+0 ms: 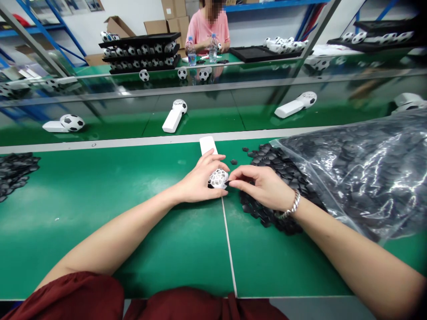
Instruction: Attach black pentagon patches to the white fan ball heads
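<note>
A white lattice ball [218, 178] on a white handle [208, 145] lies on the green table, the handle pointing away from me. My left hand [204, 178] is wrapped round the ball, fingers over its far side and thumb along its near side. My right hand [263, 184], with a silver bracelet at the wrist, pinches a small black piece [227, 182] against the ball's right side. Beneath and beside my right hand spreads a pile of black pieces [273, 162].
A clear plastic bag [370, 173] of black pieces lies at the right, another black pile [16, 171] at far left. Beyond the pale ledge [133, 141], white-handled balls [180, 106] lie on a green belt [130, 115]. A person [208, 31] in pink sits opposite, near stacked black trays [143, 44].
</note>
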Available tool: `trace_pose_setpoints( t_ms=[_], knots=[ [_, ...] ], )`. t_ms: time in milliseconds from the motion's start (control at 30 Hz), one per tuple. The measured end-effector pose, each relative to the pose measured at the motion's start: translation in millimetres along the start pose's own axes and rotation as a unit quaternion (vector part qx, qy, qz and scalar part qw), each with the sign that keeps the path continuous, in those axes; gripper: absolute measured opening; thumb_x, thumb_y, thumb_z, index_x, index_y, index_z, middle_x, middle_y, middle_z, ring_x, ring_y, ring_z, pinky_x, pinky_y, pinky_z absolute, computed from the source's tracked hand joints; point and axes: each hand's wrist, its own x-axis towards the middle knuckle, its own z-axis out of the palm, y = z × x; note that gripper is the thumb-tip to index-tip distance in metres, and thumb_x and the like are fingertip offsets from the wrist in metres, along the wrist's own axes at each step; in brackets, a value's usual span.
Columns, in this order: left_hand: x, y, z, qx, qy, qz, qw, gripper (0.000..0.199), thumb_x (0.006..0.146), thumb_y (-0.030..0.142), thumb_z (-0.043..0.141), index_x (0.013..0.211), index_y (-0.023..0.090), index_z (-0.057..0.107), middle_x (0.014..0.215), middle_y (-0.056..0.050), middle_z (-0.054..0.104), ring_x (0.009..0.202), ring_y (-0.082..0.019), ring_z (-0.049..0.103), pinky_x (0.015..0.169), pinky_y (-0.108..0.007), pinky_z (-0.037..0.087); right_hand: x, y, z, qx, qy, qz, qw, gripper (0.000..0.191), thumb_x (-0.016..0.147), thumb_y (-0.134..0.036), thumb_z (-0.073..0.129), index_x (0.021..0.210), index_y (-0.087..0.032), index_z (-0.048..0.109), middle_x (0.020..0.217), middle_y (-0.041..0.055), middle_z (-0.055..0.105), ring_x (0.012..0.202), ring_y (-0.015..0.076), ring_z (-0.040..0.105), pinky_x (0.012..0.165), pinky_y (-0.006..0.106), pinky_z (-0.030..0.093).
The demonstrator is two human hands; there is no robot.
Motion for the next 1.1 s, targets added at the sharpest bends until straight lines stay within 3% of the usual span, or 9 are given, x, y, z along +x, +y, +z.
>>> trace_pose_setpoints(
  t_ms=[100, 233, 367, 467, 633, 733, 867, 1000, 1100],
  knots=[
    [0.3, 1.0, -0.2, -0.010, 0.005, -0.004, 1.000, 0.044, 0.067, 0.036, 0.068, 0.104, 0.021, 0.051, 0.133, -0.010, 0.035, 0.135, -0.029, 0.008, 0.108, -0.049, 0.016, 0.6, 1.6, 4.7, 0.016, -0.003, -0.011, 1.000, 0.007, 0.078, -0.020, 0.056, 0.076, -0.018, 0.063, 0.074, 0.0012, 0.063, 0.068, 0.0123, 0.057, 0.065, 0.025, 0.044],
    [0.8, 0.9, 1.6, -0.011, 0.019, 0.008, 1.000, 0.039, 0.068, 0.033, 0.066, 0.102, 0.021, 0.051, 0.130, -0.009, 0.039, 0.134, -0.029, 0.012, 0.108, -0.050, 0.015, 2.4, 4.6, 11.2, 0.062, 0.026, 0.020, 0.998, 0.005, 0.074, -0.021, 0.061, 0.072, -0.017, 0.062, 0.068, -0.0003, 0.062, 0.061, 0.0107, 0.054, 0.058, 0.023, 0.042],
    [2.1, 2.6, 5.3, 0.000, 0.036, 0.018, 0.999, 0.033, 0.068, 0.025, 0.062, 0.099, 0.021, 0.050, 0.113, -0.005, 0.053, 0.131, -0.027, 0.021, 0.110, -0.049, 0.012, 4.9, 8.2, 15.1, 0.080, 0.041, 0.021, 0.996, 0.006, 0.073, -0.021, 0.062, 0.069, -0.017, 0.060, 0.064, -0.0019, 0.059, 0.058, 0.0097, 0.051, 0.054, 0.022, 0.041],
    [3.1, 4.9, 8.0, 0.001, 0.044, 0.003, 0.999, 0.032, 0.066, 0.019, 0.059, 0.097, 0.020, 0.051, 0.101, -0.003, 0.058, 0.133, -0.026, 0.017, 0.110, -0.047, 0.012, 6.7, 10.4, 16.1, 0.087, 0.037, 0.017, 0.995, 0.008, 0.072, -0.022, 0.063, 0.068, -0.017, 0.058, 0.064, -0.0023, 0.057, 0.057, 0.0094, 0.050, 0.053, 0.022, 0.040],
    [3.8, 6.7, 9.1, -0.013, 0.044, -0.019, 0.999, 0.031, 0.065, 0.019, 0.059, 0.096, 0.020, 0.051, 0.105, -0.003, 0.057, 0.134, -0.027, 0.009, 0.109, -0.047, 0.018, 10.7, 17.3, 12.8, 0.071, 0.035, 0.046, 0.996, 0.019, 0.070, -0.032, 0.065, 0.065, -0.017, 0.055, 0.061, -0.0027, 0.054, 0.053, 0.0094, 0.047, 0.050, 0.022, 0.041],
    [3.2, 6.9, 8.4, -0.014, 0.038, -0.019, 0.999, 0.035, 0.063, 0.017, 0.059, 0.097, 0.021, 0.051, 0.107, -0.004, 0.056, 0.134, -0.028, 0.010, 0.108, -0.047, 0.020, 15.3, 28.6, 8.2, -0.012, 0.071, 0.042, 0.997, 0.019, 0.078, -0.035, 0.056, 0.073, -0.017, 0.057, 0.067, 0.0003, 0.057, 0.061, 0.0124, 0.052, 0.057, 0.026, 0.045],
    [2.3, 6.7, 8.2, -0.021, 0.038, -0.008, 0.999, 0.038, 0.060, 0.015, 0.060, 0.097, 0.021, 0.051, 0.107, -0.004, 0.056, 0.134, -0.028, 0.010, 0.107, -0.048, 0.022, 19.5, 46.0, 6.1, -0.243, 0.104, -0.013, 0.964, 0.021, 0.083, -0.022, 0.049, 0.099, -0.016, 0.061, 0.101, 0.0116, 0.062, 0.094, 0.0229, 0.054, 0.081, 0.040, 0.043],
    [2.2, 5.2, 8.9, -0.019, 0.037, -0.007, 0.999, 0.040, 0.060, 0.014, 0.061, 0.097, 0.021, 0.051, 0.108, -0.004, 0.056, 0.134, -0.029, 0.012, 0.107, -0.049, 0.022, 18.3, 50.0, 9.0, -0.341, 0.029, -0.042, 0.939, 0.021, 0.083, -0.013, 0.046, 0.093, -0.015, 0.065, 0.093, 0.0111, 0.065, 0.083, 0.0218, 0.057, 0.075, 0.037, 0.046],
    [2.2, 2.9, 8.9, -0.021, 0.041, 0.014, 0.999, 0.040, 0.062, 0.022, 0.066, 0.099, 0.021, 0.051, 0.117, -0.007, 0.052, 0.133, -0.027, 0.017, 0.107, -0.049, 0.020, 16.4, 44.8, 8.9, -0.363, 0.015, -0.041, 0.931, 0.019, 0.083, -0.012, 0.047, 0.086, -0.014, 0.065, 0.084, 0.0101, 0.065, 0.076, 0.0208, 0.057, 0.071, 0.034, 0.046]
  ],
)
